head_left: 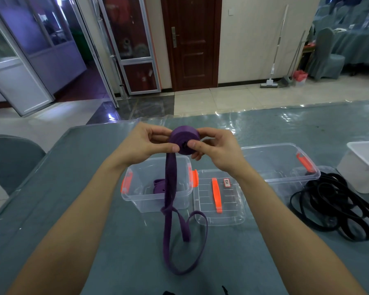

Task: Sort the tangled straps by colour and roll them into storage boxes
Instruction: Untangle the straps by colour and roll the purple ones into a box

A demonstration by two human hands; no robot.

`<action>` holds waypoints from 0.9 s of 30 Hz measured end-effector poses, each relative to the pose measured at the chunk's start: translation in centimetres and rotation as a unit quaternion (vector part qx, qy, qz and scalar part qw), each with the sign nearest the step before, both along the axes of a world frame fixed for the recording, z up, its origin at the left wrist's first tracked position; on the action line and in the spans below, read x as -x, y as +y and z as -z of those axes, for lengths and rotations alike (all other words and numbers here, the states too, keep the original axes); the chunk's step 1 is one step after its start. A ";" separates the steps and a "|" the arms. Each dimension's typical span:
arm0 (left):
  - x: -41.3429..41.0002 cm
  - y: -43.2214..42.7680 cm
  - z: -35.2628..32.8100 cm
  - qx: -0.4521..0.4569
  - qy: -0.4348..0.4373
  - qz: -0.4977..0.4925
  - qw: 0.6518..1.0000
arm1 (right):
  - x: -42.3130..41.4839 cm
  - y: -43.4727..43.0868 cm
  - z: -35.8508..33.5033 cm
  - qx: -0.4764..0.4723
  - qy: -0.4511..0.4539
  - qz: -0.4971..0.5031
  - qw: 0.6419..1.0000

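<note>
A purple strap roll [182,137] is held up above the table between both hands. My left hand [145,143] pinches its left side with thumb and fingers. My right hand [215,145] grips the right side, thumb on the roll's centre. The strap's loose purple tail [168,220] hangs down and loops on the table. A clear storage box [136,194] with orange latches stands below and holds another rolled purple strap [159,186]. A second clear box [285,165] stands to the right. A tangle of black straps [332,207] lies at the far right.
A clear lid [228,211] with an orange handle lies between the two boxes. A white tub [362,167] stands at the right edge. The table has a grey-blue cover [73,188] under clear plastic. A chair [11,158] stands at the left.
</note>
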State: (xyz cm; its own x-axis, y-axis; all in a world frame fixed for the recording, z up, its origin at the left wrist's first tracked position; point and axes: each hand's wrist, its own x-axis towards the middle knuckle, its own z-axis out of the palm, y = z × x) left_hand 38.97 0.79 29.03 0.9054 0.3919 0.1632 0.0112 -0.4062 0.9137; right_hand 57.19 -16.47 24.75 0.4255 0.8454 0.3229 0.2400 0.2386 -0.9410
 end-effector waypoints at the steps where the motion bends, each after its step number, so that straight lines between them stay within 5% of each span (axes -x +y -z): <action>1: 0.0 -0.2 0.3 0.015 -0.015 -0.009 1.000 | 0.1 0.1 0.0 -0.018 0.035 0.000 0.999; 6: -0.6 -1.1 0.1 0.011 -0.051 -0.039 0.998 | 1.3 0.6 -0.3 -0.098 0.200 -0.032 0.974; 13: 0.5 0.2 -2.8 -0.124 0.021 -0.029 0.992 | -0.2 0.5 -2.8 0.009 -0.049 -0.002 0.999; 22: 0.3 -0.9 -2.5 -0.030 -0.051 -0.078 0.995 | 2.6 1.7 -0.1 -0.084 0.219 -0.039 0.971; 24: 0.8 -0.7 -2.8 -0.065 -0.020 -0.066 0.996 | 2.2 1.2 0.1 -0.046 0.160 -0.044 0.985; 27: 1.5 -0.3 -3.8 -0.172 0.075 -0.051 0.981 | 1.0 0.5 -1.1 0.056 -0.074 0.005 0.996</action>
State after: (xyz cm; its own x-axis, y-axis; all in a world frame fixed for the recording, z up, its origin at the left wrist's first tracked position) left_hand 37.46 0.51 32.86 0.8880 0.4273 0.1702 0.1918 -0.6803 0.7074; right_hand 56.20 -15.97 25.82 0.3900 0.8753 0.2859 0.3792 0.1303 -0.9161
